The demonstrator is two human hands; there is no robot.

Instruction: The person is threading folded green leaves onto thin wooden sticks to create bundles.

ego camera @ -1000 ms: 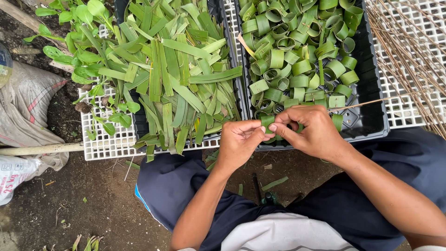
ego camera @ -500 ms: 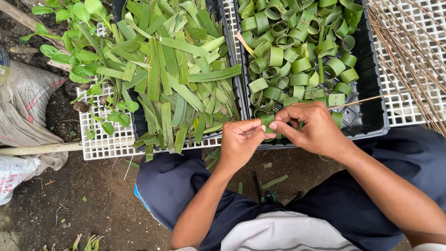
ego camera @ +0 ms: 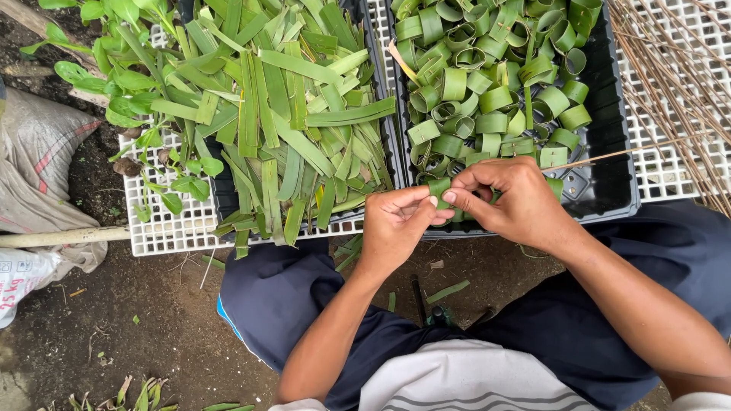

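My left hand (ego camera: 394, 226) and my right hand (ego camera: 512, 202) meet in front of me, both pinching one green leaf strip (ego camera: 438, 186) that is bent into a small loop. A thin wooden stick (ego camera: 624, 154) juts out to the right from my right hand. Just beyond the hands a black tray (ego camera: 613, 137) holds several rolled green leaf rings (ego camera: 487, 84). To its left lies a pile of flat cut leaf strips (ego camera: 289, 122) on another dark tray.
White plastic grid trays (ego camera: 164, 228) lie under the piles. A bundle of thin brown sticks (ego camera: 678, 68) rests at the right. Leafy green plants (ego camera: 129, 91) and grey sacks (ego camera: 38, 167) are at the left, on dark soil. My knees in dark trousers frame the ground below.
My hands stay together at the tray's near edge, working the same strip; the fingers have shifted slightly around it.
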